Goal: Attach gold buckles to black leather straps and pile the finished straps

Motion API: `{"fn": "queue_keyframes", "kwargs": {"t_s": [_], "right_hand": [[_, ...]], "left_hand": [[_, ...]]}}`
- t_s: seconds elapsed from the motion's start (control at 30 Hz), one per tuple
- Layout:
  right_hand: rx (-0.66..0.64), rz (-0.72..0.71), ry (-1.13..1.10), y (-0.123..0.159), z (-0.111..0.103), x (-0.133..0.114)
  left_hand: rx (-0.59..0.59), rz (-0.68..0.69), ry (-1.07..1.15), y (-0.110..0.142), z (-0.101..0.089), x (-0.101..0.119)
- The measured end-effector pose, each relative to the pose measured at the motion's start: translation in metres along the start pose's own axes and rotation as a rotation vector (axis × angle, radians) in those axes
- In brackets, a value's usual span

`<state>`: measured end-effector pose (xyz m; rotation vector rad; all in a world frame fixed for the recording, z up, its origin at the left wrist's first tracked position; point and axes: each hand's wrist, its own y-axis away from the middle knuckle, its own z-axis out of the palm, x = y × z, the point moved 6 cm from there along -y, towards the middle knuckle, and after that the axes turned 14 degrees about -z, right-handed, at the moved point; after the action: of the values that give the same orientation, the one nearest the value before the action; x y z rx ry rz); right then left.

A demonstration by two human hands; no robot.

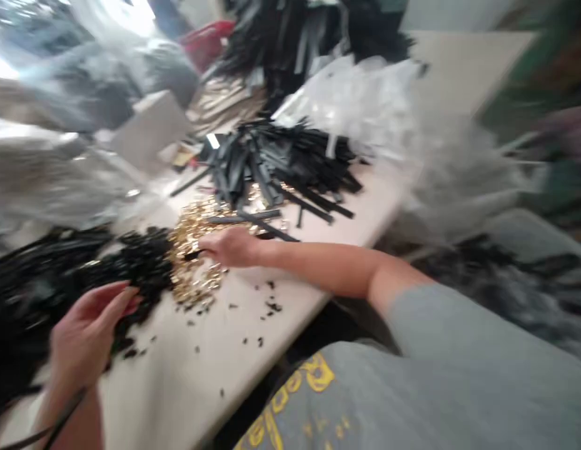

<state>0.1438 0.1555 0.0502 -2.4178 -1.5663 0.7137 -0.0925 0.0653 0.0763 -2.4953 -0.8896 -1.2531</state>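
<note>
My left hand (86, 328) is at the lower left, thumb and fingertips pinched together beside a heap of small black pieces (147, 256). Whatever those fingertips may hold is too small and blurred to make out. Over a pile of small shiny gold metal pieces (191, 284), my right hand (234, 247) reaches out from the right. Its fingers are closed on a dark strip (194, 254), whose end shows past the fingertips. Just beyond this hand lies a bundle of flat black strips (290, 165), several of them loose on the gold pieces.
A pale table (187, 381) carries the piles, with black bits scattered near its front edge. White plastic (360, 100) is heaped at the back right. A red container (208, 44) and a pale box (149, 134) stand behind. Clear bags (50, 178) crowd the left.
</note>
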Motion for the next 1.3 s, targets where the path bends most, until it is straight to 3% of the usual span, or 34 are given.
{"fn": "queue_keyframes", "kwargs": {"t_s": [0.07,0.13,0.2,0.3,0.43,0.6,0.77,0.93,1.07,1.13,1.3], "right_hand": [[0.054,-0.010,-0.078,-0.023,0.007,-0.001],[0.083,-0.003,-0.127,-0.029,0.012,0.007],[0.075,0.027,-0.143,-0.025,0.013,0.015],[0.055,0.062,-0.163,-0.018,0.013,0.019],[0.068,0.089,-0.198,-0.018,0.015,0.023],[0.060,0.086,-0.232,-0.020,0.020,0.028],[0.038,0.083,-0.225,-0.018,0.022,0.026],[0.041,0.087,-0.221,-0.018,0.024,0.027],[0.041,0.077,-0.233,-0.019,0.025,0.027],[0.040,0.078,-0.236,-0.019,0.025,0.027],[0.040,0.080,-0.238,-0.019,0.026,0.027]], "left_hand": [[0.032,-0.045,0.101,-0.005,-0.042,-0.006],[0.086,-0.043,0.203,-0.010,-0.057,-0.011],[0.076,-0.055,0.254,-0.014,-0.048,-0.021],[-0.036,-0.085,0.227,-0.012,-0.015,-0.037],[-0.142,-0.007,-0.017,-0.004,0.013,-0.041],[-0.041,0.150,-0.373,-0.003,0.023,-0.021],[0.024,0.204,-0.491,-0.005,0.038,-0.011],[-0.033,0.187,-0.469,-0.006,0.036,-0.018],[0.034,0.131,-0.384,-0.004,0.022,-0.029],[0.044,0.080,-0.278,-0.005,0.019,-0.036],[-0.068,-0.105,0.152,-0.010,0.018,-0.055]]}}
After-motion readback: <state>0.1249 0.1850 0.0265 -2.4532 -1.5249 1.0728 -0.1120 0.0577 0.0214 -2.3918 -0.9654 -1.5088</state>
